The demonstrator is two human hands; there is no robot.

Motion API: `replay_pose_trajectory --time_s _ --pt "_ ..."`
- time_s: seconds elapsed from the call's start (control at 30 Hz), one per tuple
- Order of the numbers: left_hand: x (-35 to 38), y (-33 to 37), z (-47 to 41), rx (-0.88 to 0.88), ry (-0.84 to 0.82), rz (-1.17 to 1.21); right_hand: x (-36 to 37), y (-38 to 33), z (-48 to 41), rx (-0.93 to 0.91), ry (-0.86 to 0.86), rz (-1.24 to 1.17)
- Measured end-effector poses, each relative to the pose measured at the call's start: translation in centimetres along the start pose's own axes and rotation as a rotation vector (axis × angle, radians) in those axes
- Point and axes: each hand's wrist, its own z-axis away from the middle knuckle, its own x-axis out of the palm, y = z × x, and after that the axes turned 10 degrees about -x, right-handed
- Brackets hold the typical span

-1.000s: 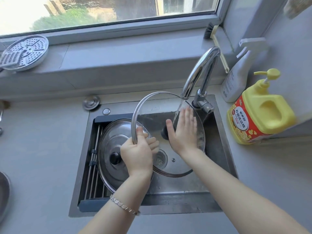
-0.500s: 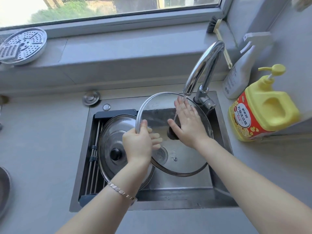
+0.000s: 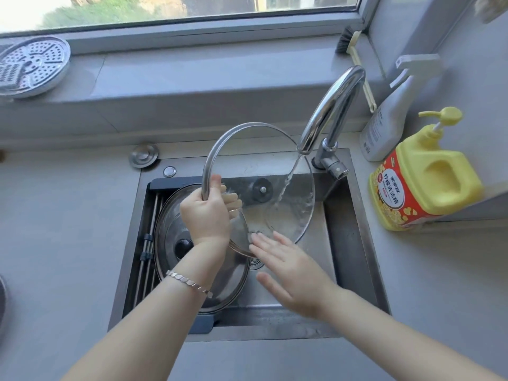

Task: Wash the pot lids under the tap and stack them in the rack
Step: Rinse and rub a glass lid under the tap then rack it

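Grey tabletop (image 3: 55,229) under window, stainless steel sink (image 3: 343,229) set in it. Round glass pot lid with steel rim (image 3: 264,160) held over sink, tilted on edge, water stream from curved chrome tap (image 3: 332,105) striking its right part. Left hand (image 3: 204,213) grips lid's left rim, fingers (image 3: 233,198) curled behind glass. Right hand (image 3: 294,276) flat, fingers straight and slightly spread, tips at lid's lower edge. Second glass lid with black knob (image 3: 170,215) lies on roll-up rod rack (image 3: 148,257) over sink's left side. Yellow pump bottle (image 3: 428,182) on tabletop at right, white spray bottle (image 3: 384,125) behind it.
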Motion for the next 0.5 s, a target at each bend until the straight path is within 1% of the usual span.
replay_pose_trajectory --time_s 0.07,0.13,0.23,0.27,0.3,0.33,0.4,0.43,0.47,0.5 --pt "-0.2 -0.5 0.1 -0.090 -0.061 0.027 -1.3 0.3 -0.8 -0.128 -0.017 0.010" --pt "-0.1 -1.1 0.4 -0.172 -0.142 0.039 -2.0 0.7 -2.1 -0.220 -0.038 0.096" --pt "0.1 -1.6 0.7 -0.148 -0.196 -0.065 -2.8 1.7 -3.9 -0.245 -0.067 0.286" --pt "0.2 -1.4 0.8 -0.139 -0.206 -0.107 -3.4 2.2 -4.3 -0.228 -0.040 0.356" --pt "0.3 -1.3 1.0 -0.149 -0.229 -0.116 -4.1 2.9 -4.7 -0.171 -0.019 0.394" --pt "0.5 -1.2 1.4 -0.185 -0.269 -0.095 -4.9 3.9 -5.0 -0.090 0.015 0.409" --pt "0.8 -0.8 2.2 -0.273 -0.342 -0.035 -6.1 5.5 -5.3 0.105 0.032 0.391" --pt "1.0 -0.9 2.2 -0.290 -0.347 -0.029 -6.3 5.9 -5.3 0.158 0.046 0.388" --pt "1.2 -0.9 2.2 -0.297 -0.341 -0.023 -6.2 5.8 -5.3 0.159 0.055 0.385" --pt "1.3 -1.0 2.0 -0.288 -0.308 -0.036 -5.8 5.1 -5.3 0.102 0.047 0.373"
